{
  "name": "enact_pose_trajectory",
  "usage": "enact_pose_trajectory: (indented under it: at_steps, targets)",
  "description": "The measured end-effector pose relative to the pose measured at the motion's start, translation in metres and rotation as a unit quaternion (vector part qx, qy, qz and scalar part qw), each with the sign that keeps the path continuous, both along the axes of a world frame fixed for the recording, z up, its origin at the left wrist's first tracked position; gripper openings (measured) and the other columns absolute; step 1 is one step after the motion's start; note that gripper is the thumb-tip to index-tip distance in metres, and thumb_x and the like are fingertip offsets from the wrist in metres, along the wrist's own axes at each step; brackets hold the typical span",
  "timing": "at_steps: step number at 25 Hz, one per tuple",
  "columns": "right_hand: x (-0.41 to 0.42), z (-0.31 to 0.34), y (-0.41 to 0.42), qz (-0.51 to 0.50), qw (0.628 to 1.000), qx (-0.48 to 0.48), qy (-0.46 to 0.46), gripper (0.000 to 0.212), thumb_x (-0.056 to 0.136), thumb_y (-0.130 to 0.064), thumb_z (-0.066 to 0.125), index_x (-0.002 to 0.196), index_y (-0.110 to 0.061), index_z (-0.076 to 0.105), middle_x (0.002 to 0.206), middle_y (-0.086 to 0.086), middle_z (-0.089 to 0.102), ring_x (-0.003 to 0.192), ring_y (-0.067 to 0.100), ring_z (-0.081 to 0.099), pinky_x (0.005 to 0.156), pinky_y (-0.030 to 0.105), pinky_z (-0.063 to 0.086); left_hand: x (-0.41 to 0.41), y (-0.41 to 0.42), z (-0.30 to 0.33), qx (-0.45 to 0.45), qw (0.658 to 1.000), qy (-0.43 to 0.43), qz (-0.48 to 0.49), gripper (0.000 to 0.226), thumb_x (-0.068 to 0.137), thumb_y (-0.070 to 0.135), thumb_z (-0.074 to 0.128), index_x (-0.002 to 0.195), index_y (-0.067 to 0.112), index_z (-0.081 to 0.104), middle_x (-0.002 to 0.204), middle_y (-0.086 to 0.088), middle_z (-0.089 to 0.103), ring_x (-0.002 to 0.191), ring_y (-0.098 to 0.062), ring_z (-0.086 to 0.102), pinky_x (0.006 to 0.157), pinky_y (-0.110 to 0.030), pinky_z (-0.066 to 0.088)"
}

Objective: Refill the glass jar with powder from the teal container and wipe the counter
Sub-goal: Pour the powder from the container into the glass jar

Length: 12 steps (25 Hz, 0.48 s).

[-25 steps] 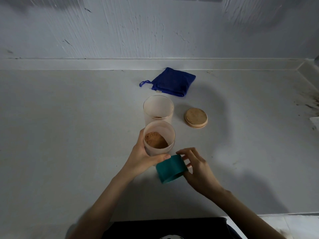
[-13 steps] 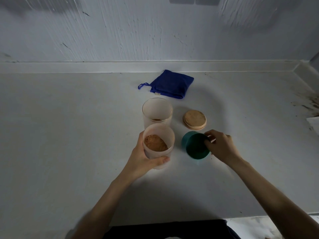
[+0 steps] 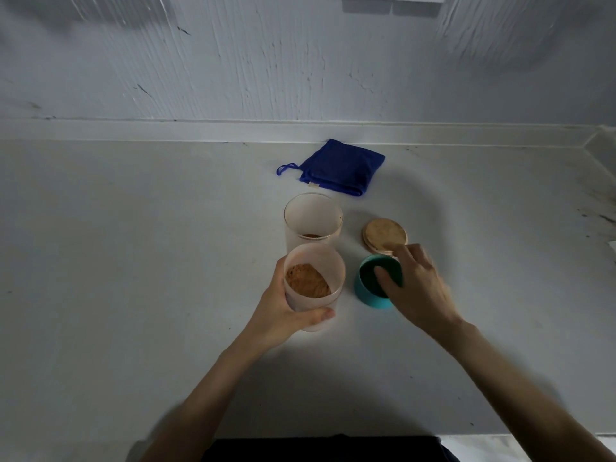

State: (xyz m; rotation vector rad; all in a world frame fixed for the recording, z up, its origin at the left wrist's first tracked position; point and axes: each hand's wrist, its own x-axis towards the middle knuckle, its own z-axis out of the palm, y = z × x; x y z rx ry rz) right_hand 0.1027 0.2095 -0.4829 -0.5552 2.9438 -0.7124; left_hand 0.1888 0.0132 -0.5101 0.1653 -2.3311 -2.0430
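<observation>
Counting two jars (image 3: 313,225), two lids (image 3: 385,235).

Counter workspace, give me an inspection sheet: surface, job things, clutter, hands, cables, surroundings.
Surface: pale counter, brown stains at far right.
Job things: frosted container with brown powder; glass jar behind, nearly empty; teal lid upturned; wooden lid; folded blue cloth.
Clutter: nothing seen.
Hands: left hand grips the container; right hand on the teal lid.
Cables: nothing seen.
Surroundings: cracked white wall.
</observation>
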Motion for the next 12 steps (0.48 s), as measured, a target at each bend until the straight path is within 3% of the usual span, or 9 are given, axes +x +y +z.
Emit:
enact_pose_trajectory:
  at_steps: [3,6,8,12]
  targets:
    - [0.032,0.013,-0.023,0.108,0.981,-0.145,-0.067,0.059,0.087,-0.040,0.049,0.138,-0.022,0.025,0.129,-0.003,0.039,0.117,0.008,0.039,0.096,0.019,0.039,0.000,0.004,0.001,-0.005,1.000,0.011,0.016,0.070,0.058,0.006,0.078,0.107,0.029,0.035,0.109,0.015,0.043,0.101,0.009,0.047,0.078,-0.001,0.042]
    - [0.050,0.006,-0.038,0.150,0.949,-0.225,-0.164,0.074,0.080,-0.047,0.046,0.141,-0.024,0.011,0.128,-0.011,0.033,0.119,0.000,0.033,0.091,0.002,0.028,0.005,-0.002,-0.003,-0.019,1.000,0.000,0.012,0.069,0.062,0.013,0.079,0.109,0.031,0.033,0.113,0.019,0.040,0.107,0.002,0.045,0.080,0.001,0.041]
    - [0.053,-0.007,-0.043,0.161,0.950,-0.217,-0.156,0.080,0.078,-0.049,0.054,0.140,-0.024,0.012,0.131,-0.007,0.033,0.119,0.002,0.035,0.094,0.004,0.030,0.010,-0.009,-0.007,-0.034,0.999,-0.008,0.006,0.067,0.060,0.033,0.079,0.111,0.035,0.034,0.116,0.023,0.040,0.109,0.003,0.046,0.082,0.000,0.041]
    - [0.051,-0.023,-0.057,0.120,0.959,-0.207,-0.151,0.086,0.071,-0.040,0.070,0.138,-0.020,0.019,0.134,0.000,0.036,0.116,0.006,0.037,0.097,0.019,0.036,0.020,-0.019,-0.008,-0.088,0.995,-0.047,0.022,0.063,0.068,0.022,0.075,0.114,0.035,0.034,0.115,0.018,0.047,0.105,-0.003,0.050,0.082,-0.004,0.042]
